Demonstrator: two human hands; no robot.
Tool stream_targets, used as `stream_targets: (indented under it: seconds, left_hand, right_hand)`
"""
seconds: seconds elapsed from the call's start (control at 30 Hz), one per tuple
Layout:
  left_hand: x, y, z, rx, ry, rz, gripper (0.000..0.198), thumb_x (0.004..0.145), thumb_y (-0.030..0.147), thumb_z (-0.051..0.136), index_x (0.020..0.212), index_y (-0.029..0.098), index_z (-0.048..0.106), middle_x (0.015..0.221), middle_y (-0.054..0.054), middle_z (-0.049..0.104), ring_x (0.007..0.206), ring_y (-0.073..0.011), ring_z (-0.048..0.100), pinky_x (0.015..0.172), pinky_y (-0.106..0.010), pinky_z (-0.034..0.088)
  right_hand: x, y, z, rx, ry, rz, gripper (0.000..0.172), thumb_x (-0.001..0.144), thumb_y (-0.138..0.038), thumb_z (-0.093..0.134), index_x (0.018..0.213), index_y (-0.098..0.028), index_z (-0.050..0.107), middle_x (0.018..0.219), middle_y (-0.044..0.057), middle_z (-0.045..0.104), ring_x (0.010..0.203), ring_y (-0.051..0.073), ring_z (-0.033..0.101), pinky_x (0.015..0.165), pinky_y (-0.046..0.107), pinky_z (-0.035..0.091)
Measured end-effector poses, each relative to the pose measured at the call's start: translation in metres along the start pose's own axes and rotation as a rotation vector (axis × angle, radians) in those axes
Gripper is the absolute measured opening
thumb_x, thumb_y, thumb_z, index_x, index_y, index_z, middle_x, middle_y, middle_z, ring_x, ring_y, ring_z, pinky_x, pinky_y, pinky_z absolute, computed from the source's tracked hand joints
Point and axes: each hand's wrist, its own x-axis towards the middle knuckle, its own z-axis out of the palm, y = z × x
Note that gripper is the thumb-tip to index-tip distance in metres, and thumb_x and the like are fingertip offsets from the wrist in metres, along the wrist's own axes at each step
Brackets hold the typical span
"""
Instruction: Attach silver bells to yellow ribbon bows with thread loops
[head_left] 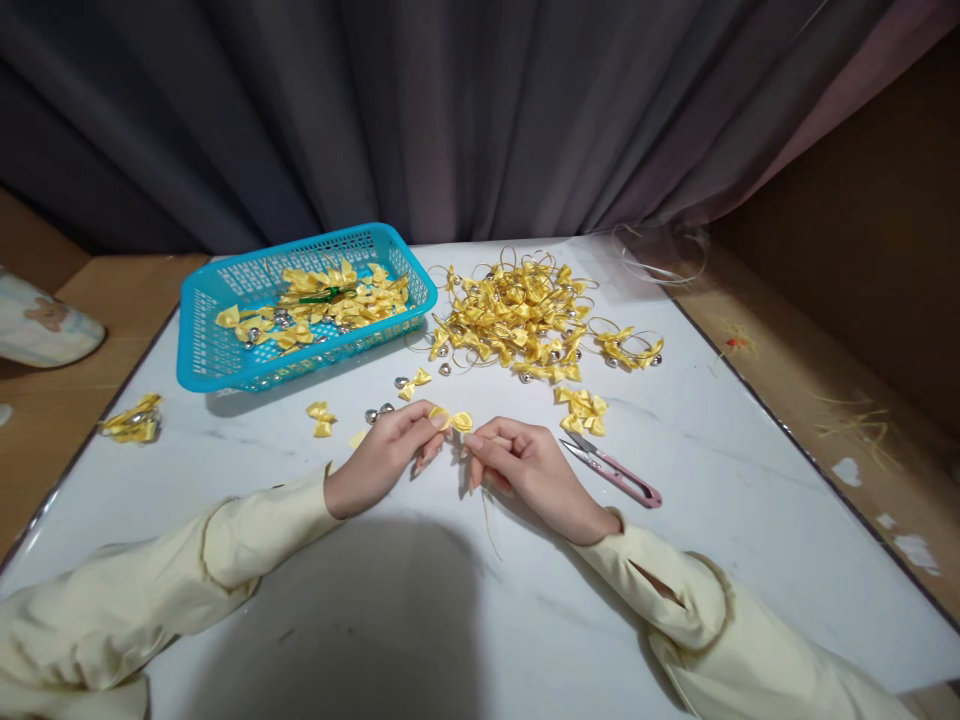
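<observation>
Between thumb and fingers, my left hand (390, 452) pinches a small yellow satin bow (459, 421) over the middle of the white table. Close beside it, the fingers of my right hand (525, 468) are pressed together on a thin gold cord (491, 525), whose tail hangs below them. Whether the cord is joined to the bow is hidden by the fingers. Just right of that hand lies a pair of pink-handled thread snips (615, 472), blades pointing left. Silver bells (379, 411) rest on the table behind my left hand.
A blue plastic basket (196, 350) at the back left holds yellow bows and bells. Beside it is a heap of bows on gold cord loops (514, 310). More loose bows (582, 410) lie near the snips, and a small bundle (136, 420) sits far left. A dark curtain (420, 120) hangs behind.
</observation>
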Motion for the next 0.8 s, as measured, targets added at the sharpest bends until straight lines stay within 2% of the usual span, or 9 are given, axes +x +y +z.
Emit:
stream_targets:
  seconds: [0.4, 0.6, 0.8]
  left_hand:
    - [0.0, 0.003, 0.002, 0.069, 0.008, 0.011, 0.035, 0.091, 0.039, 0.042, 0.063, 0.018, 0.042, 0.051, 0.004, 0.042, 0.05, -0.0104, 0.041, 0.055, -0.026, 0.035]
    - [-0.002, -0.004, 0.005, 0.082, 0.031, 0.02, 0.034, 0.092, 0.04, 0.041, 0.066, 0.018, 0.041, 0.053, 0.006, 0.039, 0.048, -0.0089, 0.036, 0.05, -0.023, 0.031]
    - [-0.003, -0.008, 0.007, 0.248, 0.082, 0.044, 0.029, 0.091, 0.04, 0.042, 0.073, 0.018, 0.046, 0.055, 0.007, 0.035, 0.05, -0.0089, 0.033, 0.048, -0.023, 0.026]
  right_hand:
    - [0.0, 0.002, 0.001, -0.082, 0.034, -0.035, 0.032, 0.083, -0.045, 0.056, 0.072, -0.016, 0.055, 0.057, 0.0, 0.061, 0.044, 0.007, 0.035, 0.043, 0.021, 0.025]
    - [-0.002, 0.012, 0.01, -0.198, 0.126, -0.109, 0.029, 0.087, -0.04, 0.051, 0.069, -0.017, 0.055, 0.053, 0.0, 0.058, 0.047, 0.009, 0.042, 0.049, 0.023, 0.032]
    - [-0.004, 0.01, 0.019, -0.313, 0.205, -0.129, 0.03, 0.087, -0.032, 0.048, 0.061, -0.019, 0.049, 0.048, -0.002, 0.052, 0.044, 0.009, 0.043, 0.048, 0.023, 0.033]
